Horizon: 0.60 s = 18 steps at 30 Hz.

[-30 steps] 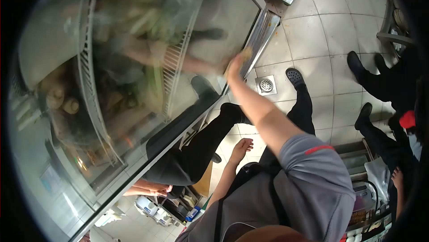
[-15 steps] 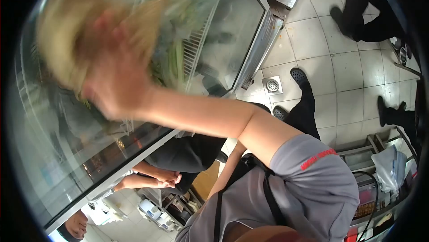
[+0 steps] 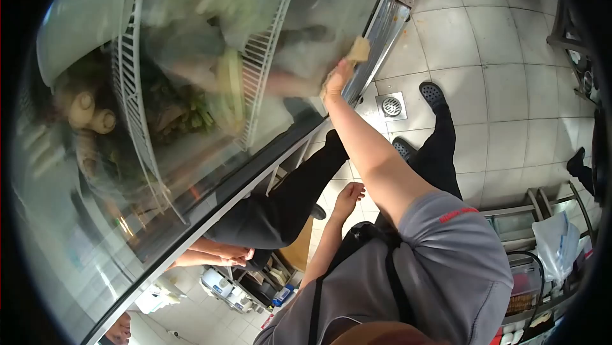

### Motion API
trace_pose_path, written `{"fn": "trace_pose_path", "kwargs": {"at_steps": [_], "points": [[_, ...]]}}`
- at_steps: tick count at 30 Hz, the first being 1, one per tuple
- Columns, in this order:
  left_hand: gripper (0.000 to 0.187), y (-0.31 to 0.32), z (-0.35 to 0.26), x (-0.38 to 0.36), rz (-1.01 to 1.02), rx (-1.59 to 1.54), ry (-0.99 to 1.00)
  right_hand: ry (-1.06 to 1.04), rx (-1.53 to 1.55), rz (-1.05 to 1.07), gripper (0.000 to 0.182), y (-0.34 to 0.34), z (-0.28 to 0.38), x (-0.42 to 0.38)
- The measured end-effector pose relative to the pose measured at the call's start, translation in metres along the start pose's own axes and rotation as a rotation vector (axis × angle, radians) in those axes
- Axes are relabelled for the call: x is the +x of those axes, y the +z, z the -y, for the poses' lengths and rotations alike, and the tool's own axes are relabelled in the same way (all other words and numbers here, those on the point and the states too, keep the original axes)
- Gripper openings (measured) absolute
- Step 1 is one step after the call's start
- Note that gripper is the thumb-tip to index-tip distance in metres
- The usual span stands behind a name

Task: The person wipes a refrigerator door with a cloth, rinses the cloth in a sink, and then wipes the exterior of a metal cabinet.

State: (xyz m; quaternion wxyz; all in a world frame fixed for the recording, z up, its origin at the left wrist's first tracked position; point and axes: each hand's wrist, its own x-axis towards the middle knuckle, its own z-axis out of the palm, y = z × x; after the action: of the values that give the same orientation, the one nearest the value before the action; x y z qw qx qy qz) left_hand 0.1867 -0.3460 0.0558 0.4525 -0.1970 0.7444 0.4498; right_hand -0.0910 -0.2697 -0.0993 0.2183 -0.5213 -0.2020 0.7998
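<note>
Right hand (image 3: 336, 77), arm stretched out, grasps a tan cloth (image 3: 357, 49) pressed flat against the lower corner of the glass door (image 3: 210, 90), just beside its metal frame (image 3: 382, 29); left hand (image 3: 349, 195) hangs open and released, above the tiled floor (image 3: 503, 103).

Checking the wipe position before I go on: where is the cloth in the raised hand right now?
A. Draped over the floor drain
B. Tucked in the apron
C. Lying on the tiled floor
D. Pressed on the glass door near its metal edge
D: the right hand presses the yellowish cloth on the glass door, beside its metal edge.
</note>
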Motion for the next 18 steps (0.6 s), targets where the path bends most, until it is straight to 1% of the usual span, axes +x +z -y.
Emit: {"fn": "trace_pose_path", "kwargs": {"at_steps": [1,2,3,4,5,6,7,8,9,10,12,13,14,15,16,17,18], "points": [[0.021,0.005,-0.002,-0.003,-0.014,0.012,-0.01,0.165,0.244,-0.016,0.057,-0.018,-0.043,0.019],[0.026,0.01,-0.022,-0.008,-0.028,0.234,-0.07,0.387,0.284,-0.22,0.053,-0.014,-0.006,-0.008],[0.03,0.017,-0.008,-0.002,-0.033,0.085,0.089,0.612,0.324,-0.419,0.049,-0.007,0.036,-0.042],[0.03,0.016,0.004,0.004,-0.047,0.197,0.094,0.615,0.326,-0.42,0.049,-0.009,0.038,-0.047],[0.03,0.014,0.013,0.006,-0.062,0.307,0.094,0.61,0.217,-0.288,0.04,-0.015,0.037,-0.053],[0.029,0.012,0.018,0.012,-0.005,0.348,0.151,0.6,0.109,-0.152,0.033,-0.023,0.033,-0.055],[0.028,0.013,-0.002,0.014,0.055,0.39,0.207,0.586,0.001,-0.02,0.03,-0.034,0.024,-0.054],[0.023,0.012,-0.021,0.01,0.101,0.321,0.063,0.57,-0.105,0.114,0.031,-0.044,0.017,-0.054],[0.022,0.012,-0.013,0.014,0.074,0.045,0.032,0.966,0.067,-0.306,0.024,-0.039,-0.026,0.01],[0.022,0.009,-0.016,0.017,0.032,0.035,0.029,0.956,0.074,-0.286,0.024,-0.022,-0.004,0.039],[0.023,0.001,-0.008,0.019,-0.03,-0.026,0.029,0.68,0.226,-0.143,0.017,0.014,0.084,0.071],[0.023,-0.002,0.002,0.014,-0.031,-0.025,0.029,0.547,0.296,-0.084,0.016,0.021,0.108,0.086],[0.023,-0.003,0.009,0.014,-0.022,0.004,-0.014,0.352,0.369,-0.123,0.015,0.041,0.104,0.14],[0.023,-0.002,0.012,0.017,-0.016,0.03,-0.051,0.285,0.343,-0.052,0.011,0.064,0.15,0.137],[0.023,0.001,0.014,0.02,-0.013,0.024,-0.034,0.14,0.455,0.076,0.01,0.082,0.18,0.152],[0.023,0.002,0.016,0.017,0.009,0.004,-0.076,0.001,0.564,0.197,0.009,0.095,0.2,0.165],[0.024,0.005,0.018,0.014,0.035,-0.016,-0.119,-0.024,0.503,0.203,0.017,0.101,0.212,0.161]]}}
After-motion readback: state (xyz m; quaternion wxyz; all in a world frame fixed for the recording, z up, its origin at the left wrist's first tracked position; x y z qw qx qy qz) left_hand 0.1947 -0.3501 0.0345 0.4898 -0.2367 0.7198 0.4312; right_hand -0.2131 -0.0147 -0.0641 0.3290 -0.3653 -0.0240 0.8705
